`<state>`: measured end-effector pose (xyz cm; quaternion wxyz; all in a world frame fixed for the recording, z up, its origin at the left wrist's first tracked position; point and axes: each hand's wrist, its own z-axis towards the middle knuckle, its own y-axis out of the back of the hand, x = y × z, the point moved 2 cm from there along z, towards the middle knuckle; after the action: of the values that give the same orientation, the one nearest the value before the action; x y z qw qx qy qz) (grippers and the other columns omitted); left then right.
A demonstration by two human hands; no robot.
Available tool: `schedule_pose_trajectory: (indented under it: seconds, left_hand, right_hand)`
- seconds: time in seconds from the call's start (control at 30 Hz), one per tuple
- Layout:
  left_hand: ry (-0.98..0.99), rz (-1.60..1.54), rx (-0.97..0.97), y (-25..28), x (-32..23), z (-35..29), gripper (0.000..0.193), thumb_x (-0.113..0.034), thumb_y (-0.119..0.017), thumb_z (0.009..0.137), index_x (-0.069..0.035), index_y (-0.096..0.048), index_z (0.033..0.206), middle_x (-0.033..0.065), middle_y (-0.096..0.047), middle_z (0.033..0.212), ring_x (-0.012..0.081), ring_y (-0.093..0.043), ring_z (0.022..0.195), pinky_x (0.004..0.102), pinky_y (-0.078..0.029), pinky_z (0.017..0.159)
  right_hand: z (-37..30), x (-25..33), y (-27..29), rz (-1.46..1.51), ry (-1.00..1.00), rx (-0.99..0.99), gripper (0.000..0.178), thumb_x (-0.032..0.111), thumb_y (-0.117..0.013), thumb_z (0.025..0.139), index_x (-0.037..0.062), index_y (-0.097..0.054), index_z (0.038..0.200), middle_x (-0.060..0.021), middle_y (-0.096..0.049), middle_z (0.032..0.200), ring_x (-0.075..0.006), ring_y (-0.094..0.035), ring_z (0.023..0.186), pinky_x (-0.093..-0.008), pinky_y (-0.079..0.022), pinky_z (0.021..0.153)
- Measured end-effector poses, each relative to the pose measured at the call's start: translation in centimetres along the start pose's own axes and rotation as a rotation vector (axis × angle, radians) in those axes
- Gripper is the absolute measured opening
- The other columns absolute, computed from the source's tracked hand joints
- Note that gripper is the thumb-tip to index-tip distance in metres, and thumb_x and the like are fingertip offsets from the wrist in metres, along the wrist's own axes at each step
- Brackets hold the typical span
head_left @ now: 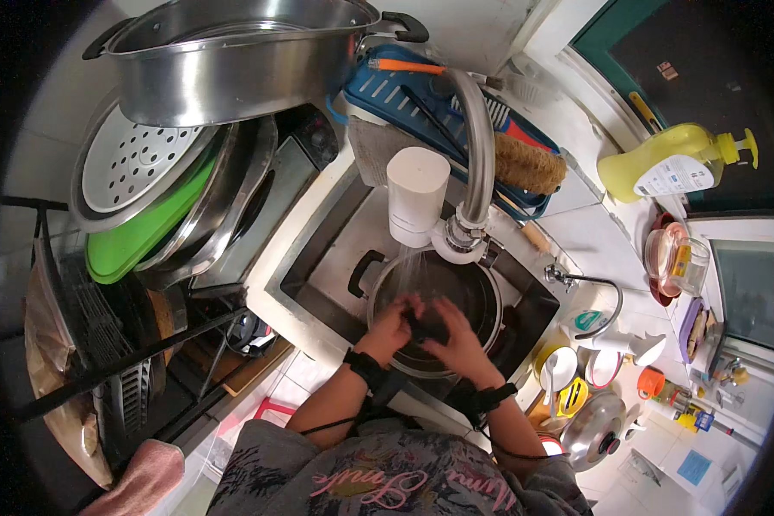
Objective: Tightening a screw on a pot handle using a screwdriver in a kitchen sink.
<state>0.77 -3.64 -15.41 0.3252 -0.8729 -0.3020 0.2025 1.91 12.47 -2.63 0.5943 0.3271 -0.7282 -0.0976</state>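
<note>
Both my hands are over a metal pot that stands in the sink. A spray of water falls into the pot from the white filter unit on the faucet. My left hand has its fingers bent inward around a small dark thing. From the other side, my right hand curls its fingers against the same dark thing. Its kind is hard to make out against the dark inside of the pot.
Left of the sink stand a large steel pot, a white strainer and a green board. Behind the faucet lies a blue rack with a brush. A yellow soap bottle and a pot lid are on the right.
</note>
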Motion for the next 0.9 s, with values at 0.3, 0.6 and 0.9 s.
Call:
schedule_pose_trajectory:
  seconds: [0.3, 0.6, 0.9]
  left_hand:
    - [-0.337, 0.716, -0.647, 3.4, -2.7, -2.1, 0.02, -0.017, -0.046, 0.094, -0.002, -0.056, 0.103, 0.0075, -0.059, 0.081, 0.0153, -0.057, 0.066, 0.0317, -0.045, 0.055]
    - [-0.287, 1.024, -0.52, 7.1, -4.1, 0.2, 0.029, -0.02, -0.048, 0.088, 0.0, -0.06, 0.106, 0.0151, -0.063, 0.074, 0.0223, -0.062, 0.063, 0.0369, -0.048, 0.059]
    - [-0.151, 1.207, -0.299, 0.6, -7.0, -3.6, 0.027, -0.022, -0.049, 0.089, -0.002, -0.064, 0.101, 0.0116, -0.063, 0.072, 0.0206, -0.061, 0.063, 0.0356, -0.047, 0.059]
  right_hand:
    - [-3.4, -13.4, 3.7, -0.642, -0.662, -0.149, 0.056, 0.034, -0.065, 0.081, 0.0006, -0.048, 0.123, -0.0201, -0.059, 0.112, -0.039, -0.055, 0.105, -0.0462, -0.045, 0.088]
    - [-2.8, -8.3, 7.1, -0.475, -0.472, -0.258, 0.037, 0.038, -0.061, 0.085, 0.001, -0.062, 0.086, -0.0195, -0.064, 0.078, -0.0411, -0.06, 0.073, -0.0465, -0.048, 0.066]
    - [-8.1, 3.0, 11.8, -0.172, -0.512, -0.399, 0.03, 0.027, -0.065, 0.086, -0.0025, -0.066, 0.087, -0.0136, -0.064, 0.067, -0.0226, -0.061, 0.057, -0.0349, -0.047, 0.056]
